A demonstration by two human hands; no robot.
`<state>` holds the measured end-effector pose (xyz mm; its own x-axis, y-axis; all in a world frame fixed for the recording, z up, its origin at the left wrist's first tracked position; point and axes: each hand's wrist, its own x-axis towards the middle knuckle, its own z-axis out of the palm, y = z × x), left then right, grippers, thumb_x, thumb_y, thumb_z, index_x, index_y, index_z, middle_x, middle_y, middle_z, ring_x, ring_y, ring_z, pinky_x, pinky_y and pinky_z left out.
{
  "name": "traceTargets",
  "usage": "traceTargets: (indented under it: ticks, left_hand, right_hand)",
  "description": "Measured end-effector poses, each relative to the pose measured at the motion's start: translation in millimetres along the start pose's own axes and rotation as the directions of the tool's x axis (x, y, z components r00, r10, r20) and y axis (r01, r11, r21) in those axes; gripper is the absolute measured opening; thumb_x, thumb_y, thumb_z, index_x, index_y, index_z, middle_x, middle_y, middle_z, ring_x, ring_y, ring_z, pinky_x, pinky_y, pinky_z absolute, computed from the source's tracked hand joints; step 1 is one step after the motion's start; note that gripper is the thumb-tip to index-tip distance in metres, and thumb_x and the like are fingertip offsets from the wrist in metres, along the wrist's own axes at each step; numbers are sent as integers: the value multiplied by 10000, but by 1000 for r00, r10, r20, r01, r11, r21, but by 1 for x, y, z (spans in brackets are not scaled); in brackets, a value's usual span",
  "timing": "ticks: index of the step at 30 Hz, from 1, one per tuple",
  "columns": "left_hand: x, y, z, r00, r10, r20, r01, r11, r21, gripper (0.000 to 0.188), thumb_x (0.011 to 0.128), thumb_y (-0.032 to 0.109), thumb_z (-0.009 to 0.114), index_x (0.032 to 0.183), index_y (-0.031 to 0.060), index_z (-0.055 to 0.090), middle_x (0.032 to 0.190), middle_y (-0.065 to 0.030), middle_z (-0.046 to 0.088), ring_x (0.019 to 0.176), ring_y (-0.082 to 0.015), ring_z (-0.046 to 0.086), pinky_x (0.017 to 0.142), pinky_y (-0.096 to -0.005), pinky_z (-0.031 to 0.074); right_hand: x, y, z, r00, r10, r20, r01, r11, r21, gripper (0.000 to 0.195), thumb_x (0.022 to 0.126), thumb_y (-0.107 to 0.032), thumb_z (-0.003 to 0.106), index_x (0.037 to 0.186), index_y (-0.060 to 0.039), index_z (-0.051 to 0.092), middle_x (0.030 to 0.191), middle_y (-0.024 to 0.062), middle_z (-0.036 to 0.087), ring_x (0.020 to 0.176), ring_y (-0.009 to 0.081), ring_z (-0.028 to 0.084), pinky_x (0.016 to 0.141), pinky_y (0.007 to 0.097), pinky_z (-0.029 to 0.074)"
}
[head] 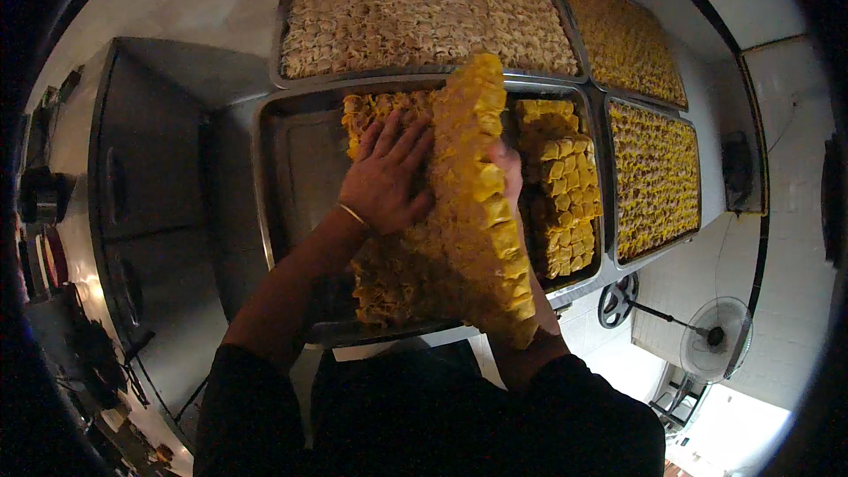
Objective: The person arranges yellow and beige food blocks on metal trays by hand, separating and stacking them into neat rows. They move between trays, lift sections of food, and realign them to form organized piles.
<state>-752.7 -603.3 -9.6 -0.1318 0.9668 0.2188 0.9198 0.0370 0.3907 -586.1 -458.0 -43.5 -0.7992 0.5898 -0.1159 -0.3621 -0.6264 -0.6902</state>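
My right hand (509, 169) grips the far side of a slab of joined yellow dumplings (457, 212) and holds it tilted up, its lumpy yellow edge towards the right. Most of its fingers are hidden behind the slab. My left hand (387, 179), with a bangle at the wrist, lies palm down with fingers spread on the top of more joined pieces (361, 120), against the slab's left side. Beneath is a large metal tray (265, 212). More yellow folded dumplings (570, 185) sit in rows in the tray's right part.
Beyond stands a large tray of pale dumplings (424, 13). Two further trays hold yellowish pieces, one at the back right (623, 33) and one at the right (654, 179). A dark metal cabinet (152, 159) is at the left. A standing fan (715, 338) is at the lower right.
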Motion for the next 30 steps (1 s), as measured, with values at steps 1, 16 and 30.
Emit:
traceTargets:
  ticks: [1, 16, 30]
  left_hand:
    - [0, -2, 1, 1000, 8, -19, -9, 1000, -21, 819, 866, 491, 576, 1532, 46, 405, 1594, -161, 383, 1525, -438, 224, 1248, -578, 133]
    - [-184, 74, -64, 821, -555, -135, 383, 710, -591, 618, 1093, 320, 398, 1603, 1, 255, 1674, -219, 224, 1565, -351, 186, 1258, -433, 176]
    - [-164, 104, -33, 721, -692, -44, 437, 503, -746, 459, 1066, 310, 486, 1413, 14, 539, 1376, -180, 542, 1199, -224, 525, 979, -345, 439]
  right_hand:
    - [7, -6, 20, 1000, -15, 27, 18, 993, -120, 948, 883, -317, 727, 1607, 7, 208, 1615, 165, 330, 1456, 293, 387, 1206, 404, 327]
    - [-46, -15, 85, 935, -232, 269, 272, -20, -962, 886, 1006, -539, 531, 1611, 15, 195, 1685, 199, 192, 1576, 322, 124, 1275, 457, 93]
    - [-165, 5, 48, 974, -123, -190, -145, 304, -942, 636, 1091, -379, 452, 1566, 20, 313, 1562, 225, 427, 1466, 291, 399, 1199, 373, 303]
